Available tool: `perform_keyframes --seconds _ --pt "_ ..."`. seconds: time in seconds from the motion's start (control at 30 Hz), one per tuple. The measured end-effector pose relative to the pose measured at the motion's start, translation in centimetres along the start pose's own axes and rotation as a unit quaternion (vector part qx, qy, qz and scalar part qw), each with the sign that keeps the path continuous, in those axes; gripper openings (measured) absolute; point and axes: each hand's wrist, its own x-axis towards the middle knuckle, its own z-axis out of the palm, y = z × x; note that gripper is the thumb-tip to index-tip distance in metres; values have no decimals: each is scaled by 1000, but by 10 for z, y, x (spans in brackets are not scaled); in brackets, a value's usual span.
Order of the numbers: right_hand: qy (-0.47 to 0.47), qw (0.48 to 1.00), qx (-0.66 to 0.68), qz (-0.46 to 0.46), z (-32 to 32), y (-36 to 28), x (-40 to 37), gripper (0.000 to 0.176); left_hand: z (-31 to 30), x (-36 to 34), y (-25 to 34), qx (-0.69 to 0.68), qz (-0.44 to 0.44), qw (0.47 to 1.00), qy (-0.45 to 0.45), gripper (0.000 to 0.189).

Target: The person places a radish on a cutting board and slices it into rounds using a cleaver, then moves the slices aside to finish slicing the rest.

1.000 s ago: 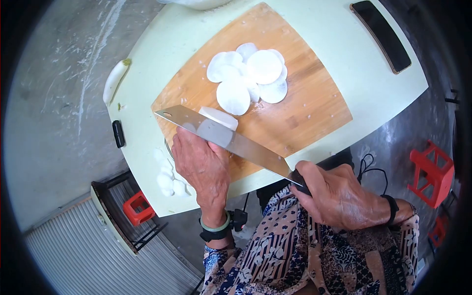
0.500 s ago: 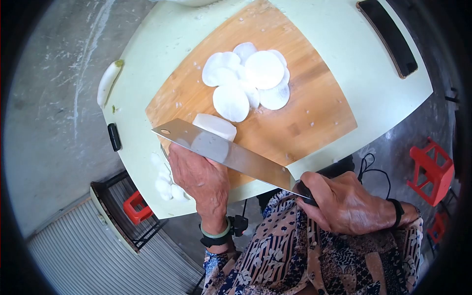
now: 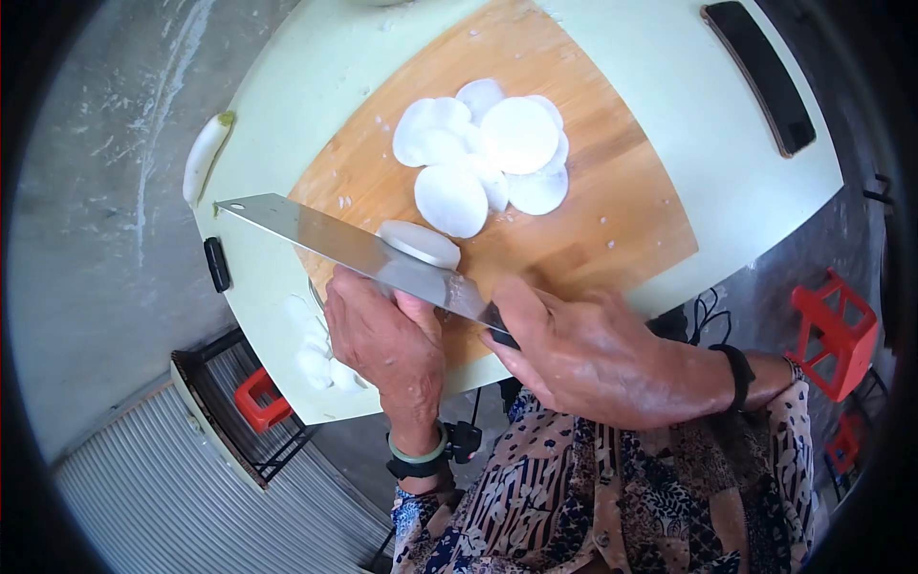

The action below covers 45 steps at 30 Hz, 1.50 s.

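Note:
My right hand is wrapped round the dark handle of a wide-bladed kitchen knife. Its blade slants up to the left across a white radish piece, part of which shows just past the blade. Close against the near side of the blade, my left hand has curled fingers on the radish, though fingertips and blade hide the grip. Several thin, round radish slices lie overlapping on the wooden cutting board beyond the knife.
The board rests on a pale green table. A whole white radish lies at its left edge, near a small black object. White scraps are beside my left hand. A dark phone-like slab lies far right; a red stool stands beyond.
My right hand has slid the knife up and to the left, so its blade tip reaches farther past the board's edge. My left hand and the slices have hardly moved.

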Motion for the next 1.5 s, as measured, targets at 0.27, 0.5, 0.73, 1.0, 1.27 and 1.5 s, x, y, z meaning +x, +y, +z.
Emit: perform_keyframes --seconds 0.27,0.5,0.73,1.0,1.27,1.5 --pt "30 999 -22 5 -2 -4 -44 34 0 -1 -3 11 23 1000 6 50" --pt "20 999 -36 16 8 -10 -5 27 1 2 2 -5 29 999 32 39" --pt "6 999 -36 17 6 -8 -4 23 -3 3 6 0 12 1000 6 39" --pt "4 996 -71 57 -6 -24 -20 31 -7 10 4 -6 10 1000 -11 37" --pt "-10 996 -81 20 1 -9 35 25 -5 9 11 16 9 1000 13 34" --pt "-48 986 -57 151 -10 -29 -22 27 -1 11 4 17 42 998 40 29"
